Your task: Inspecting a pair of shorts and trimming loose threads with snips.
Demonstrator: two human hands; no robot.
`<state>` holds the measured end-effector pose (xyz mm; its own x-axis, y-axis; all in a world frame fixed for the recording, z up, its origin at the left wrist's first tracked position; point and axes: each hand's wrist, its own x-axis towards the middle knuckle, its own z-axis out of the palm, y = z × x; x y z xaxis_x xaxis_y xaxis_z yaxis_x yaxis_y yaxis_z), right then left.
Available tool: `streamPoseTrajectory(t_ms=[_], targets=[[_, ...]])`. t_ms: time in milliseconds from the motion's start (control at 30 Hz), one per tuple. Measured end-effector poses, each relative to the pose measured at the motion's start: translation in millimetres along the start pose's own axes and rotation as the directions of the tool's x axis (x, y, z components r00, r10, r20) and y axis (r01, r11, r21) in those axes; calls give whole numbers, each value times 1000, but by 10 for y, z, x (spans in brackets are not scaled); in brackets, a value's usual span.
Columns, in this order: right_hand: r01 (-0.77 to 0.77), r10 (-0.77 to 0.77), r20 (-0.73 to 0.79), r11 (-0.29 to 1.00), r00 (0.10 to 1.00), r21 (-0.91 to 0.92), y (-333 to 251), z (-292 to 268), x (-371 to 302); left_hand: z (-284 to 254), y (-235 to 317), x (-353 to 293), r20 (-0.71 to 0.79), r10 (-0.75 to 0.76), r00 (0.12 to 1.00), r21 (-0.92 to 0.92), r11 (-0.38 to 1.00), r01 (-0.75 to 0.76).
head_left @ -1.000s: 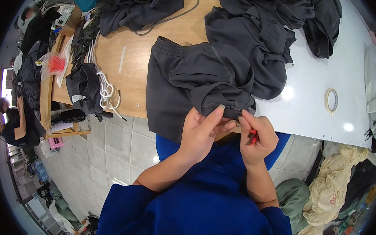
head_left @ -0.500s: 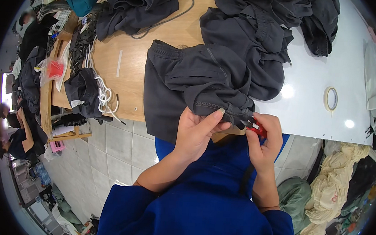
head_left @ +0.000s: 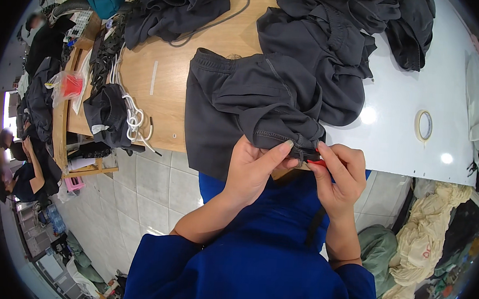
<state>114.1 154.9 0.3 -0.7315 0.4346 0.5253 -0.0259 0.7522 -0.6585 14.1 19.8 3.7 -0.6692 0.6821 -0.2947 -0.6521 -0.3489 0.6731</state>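
Observation:
A dark grey garment [head_left: 213, 126] with an elastic waistband lies at the table's near edge, one side hanging over it. My left hand [head_left: 250, 171] is closed on its stitched hem, thumb on top and fingers underneath. Beside it, my right hand [head_left: 341, 179] grips small red thread snips [head_left: 316, 162] between thumb and fingers. The tips of the snips are at the hem's edge, close to my left thumb; fingers and cloth partly hide them.
More dark garments [head_left: 321, 67] are heaped behind, and another pile [head_left: 177, 8] lies at the far left. White cords [head_left: 136, 118] hang beside a dark bundle [head_left: 105, 114]. A tape roll [head_left: 423, 125] rests on the white tabletop [head_left: 393, 142]. Cream cloth [head_left: 423, 232] is heaped at right.
My right hand has turned and brought the snips in to the hem, so less of their red body shows. My left hand keeps its hold on the cloth.

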Motion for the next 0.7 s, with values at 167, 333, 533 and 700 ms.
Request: streamPoseTrajectory(t_ms=[167, 333, 533, 700], targets=[[35, -35, -3, 999, 999, -28, -13, 2, -1, -4, -8, -12, 13, 2, 1000, 6, 1000, -2], [37, -38, -16, 999, 999, -31, -12, 21, -13, 3, 8, -21, 15, 10, 1000, 6, 1000, -10], [66, -68, -29, 995, 997, -70, -15, 24, -12, -22, 5, -33, 19, -2, 1000, 23, 1000, 2], [57, -58, -41, 998, 997, -24, -4, 3, -44, 2, 16, -46, 9, 19, 1000, 1, 1000, -19]])
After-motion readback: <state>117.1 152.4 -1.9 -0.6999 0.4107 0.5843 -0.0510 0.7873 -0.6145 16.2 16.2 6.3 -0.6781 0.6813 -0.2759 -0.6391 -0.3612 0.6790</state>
